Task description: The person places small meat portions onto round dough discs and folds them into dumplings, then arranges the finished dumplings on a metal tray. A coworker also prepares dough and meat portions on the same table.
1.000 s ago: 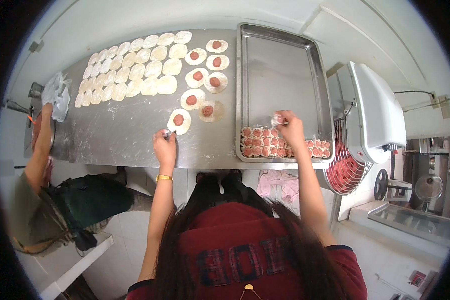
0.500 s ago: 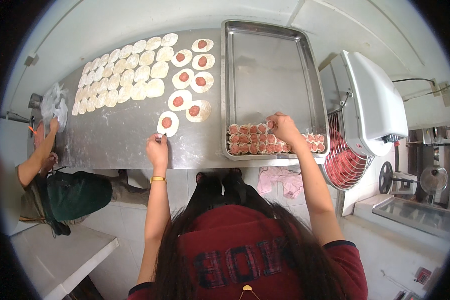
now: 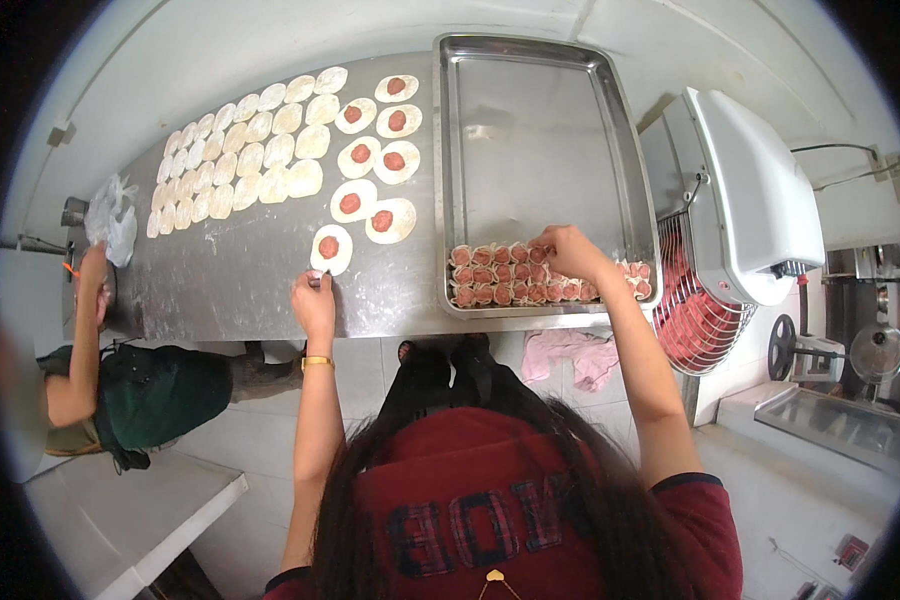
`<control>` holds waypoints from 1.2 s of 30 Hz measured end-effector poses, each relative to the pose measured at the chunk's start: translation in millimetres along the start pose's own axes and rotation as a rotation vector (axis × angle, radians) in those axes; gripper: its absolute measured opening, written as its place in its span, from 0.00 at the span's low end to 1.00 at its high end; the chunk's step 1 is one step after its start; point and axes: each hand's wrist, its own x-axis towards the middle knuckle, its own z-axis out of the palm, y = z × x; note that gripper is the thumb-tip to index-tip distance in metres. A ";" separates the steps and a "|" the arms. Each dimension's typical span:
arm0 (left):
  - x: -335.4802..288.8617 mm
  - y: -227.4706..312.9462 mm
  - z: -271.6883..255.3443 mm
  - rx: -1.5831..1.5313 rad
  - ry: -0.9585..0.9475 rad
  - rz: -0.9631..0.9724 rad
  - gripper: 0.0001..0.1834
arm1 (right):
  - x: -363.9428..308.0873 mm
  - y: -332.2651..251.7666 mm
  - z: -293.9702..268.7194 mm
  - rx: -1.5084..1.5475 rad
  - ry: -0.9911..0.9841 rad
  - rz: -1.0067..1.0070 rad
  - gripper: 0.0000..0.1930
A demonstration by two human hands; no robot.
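Observation:
My left hand (image 3: 314, 300) is closed around a small dark tool (image 3: 322, 275), mostly hidden by the fingers. It rests at the near edge of a round dough wrapper (image 3: 331, 266) with a ball of pink minced meat (image 3: 329, 247) in its middle. Over the steel tray (image 3: 530, 215), my right hand (image 3: 572, 253) has its fingertips pinched on an open-topped meat dumpling (image 3: 538, 255) at the end of the back row. Several more dumplings (image 3: 503, 293) are packed in rows along the tray's near side; my hand and forearm hide some.
Meat-topped wrappers (image 3: 390, 220) lie left of the tray, and rows of bare wrappers (image 3: 251, 158) farther left on the steel table (image 3: 240, 290). Another person's arm (image 3: 88, 300) is near a plastic bag (image 3: 112, 220) at the left. A white mixer (image 3: 760, 190) with meat stands right.
My right hand has lowered slightly onto the row end, covering the dumpling more. My left hand stays by the same wrapper. The other person's arm has shifted down from the bag.

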 end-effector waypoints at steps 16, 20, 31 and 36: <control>12.9 -19.0 3.3 -0.032 -0.027 0.154 0.13 | 18.9 -6.1 2.2 -0.043 -0.132 0.071 0.22; 16.9 -18.8 0.7 -0.051 -0.071 0.138 0.14 | 19.8 -3.2 -0.9 0.038 -0.042 0.133 0.20; 17.7 -7.7 -8.9 -0.004 -0.125 0.113 0.15 | 25.5 -7.0 5.8 -0.073 -0.080 0.230 0.13; 16.3 -15.1 -2.6 -0.144 0.011 0.159 0.17 | 11.2 -20.9 -0.2 0.006 0.152 0.344 0.17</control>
